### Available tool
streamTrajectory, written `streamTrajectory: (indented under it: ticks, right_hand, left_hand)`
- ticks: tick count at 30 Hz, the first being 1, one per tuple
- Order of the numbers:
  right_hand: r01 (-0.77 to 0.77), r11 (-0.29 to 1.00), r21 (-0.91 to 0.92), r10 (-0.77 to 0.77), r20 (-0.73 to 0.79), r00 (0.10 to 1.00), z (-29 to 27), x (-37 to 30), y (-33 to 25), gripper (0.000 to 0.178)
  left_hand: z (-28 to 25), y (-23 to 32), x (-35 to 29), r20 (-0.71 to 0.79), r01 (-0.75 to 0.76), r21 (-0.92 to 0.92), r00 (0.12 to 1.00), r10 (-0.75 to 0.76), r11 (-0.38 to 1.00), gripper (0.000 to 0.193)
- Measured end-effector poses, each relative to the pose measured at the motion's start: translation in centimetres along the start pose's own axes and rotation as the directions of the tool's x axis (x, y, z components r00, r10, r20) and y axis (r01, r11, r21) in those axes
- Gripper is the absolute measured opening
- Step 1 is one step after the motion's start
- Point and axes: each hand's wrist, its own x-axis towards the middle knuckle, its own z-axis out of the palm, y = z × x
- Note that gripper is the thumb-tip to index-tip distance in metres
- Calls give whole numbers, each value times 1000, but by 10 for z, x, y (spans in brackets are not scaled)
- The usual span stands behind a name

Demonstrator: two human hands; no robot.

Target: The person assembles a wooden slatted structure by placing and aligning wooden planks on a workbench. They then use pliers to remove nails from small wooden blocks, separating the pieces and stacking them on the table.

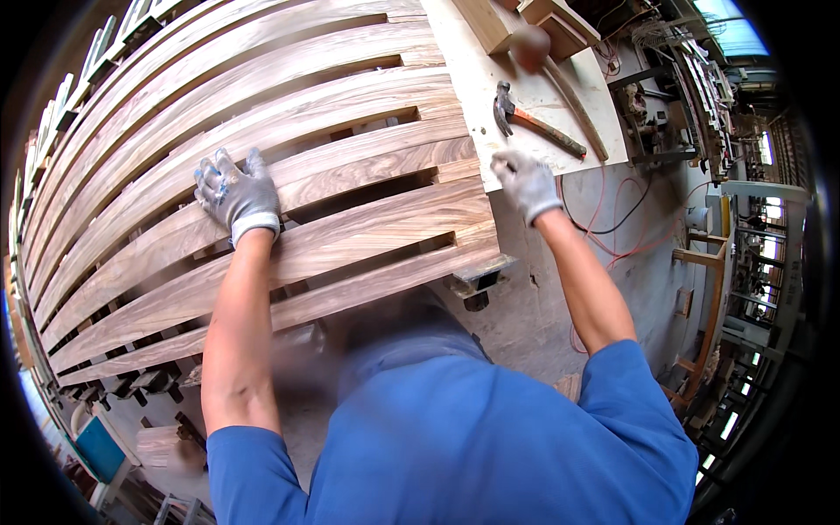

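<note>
A broad slatted wooden panel with long gaps between its boards stretches in front of me to the left. My left hand, in a grey glove, lies on the boards with fingers spread and holds nothing. Off the panel's right end, my gloved right hand is raised with its fingers curled together. Whatever may be inside those fingers is hidden. Beyond it, a claw hammer with an orange and dark handle lies on a pale board. Beside that hammer is a mallet with a long wooden handle and a rounded, reddish-brown head.
Wooden blocks sit at the far end of the pale board. Metal supports hold up the panel's near edge. Red and black cables trail over the concrete floor at right. A wooden frame stands farther right.
</note>
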Motion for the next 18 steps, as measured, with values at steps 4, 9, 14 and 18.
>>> streamTrajectory:
  ticks: [4,9,14,18]
  right_hand:
    - [527,838,-140,-524,61,850,-2,-86,-37,34]
    - [487,800,-352,-377,336,863,-7,-132,-106,55]
    - [457,788,-413,-208,520,828,-6,-121,-125,62]
    - [451,772,-447,-163,547,821,-5,-117,-136,58]
  left_hand:
    - [1,-1,0,-10,-8,-7,1000,8,1000,75]
    - [0,-1,0,-1,-2,-33,1000,2,999,76]
    - [0,1,-1,-21,1,-11,1000,-1,1000,75]
    - [-4,2,-1,4,9,-18,1000,-9,1000,75]
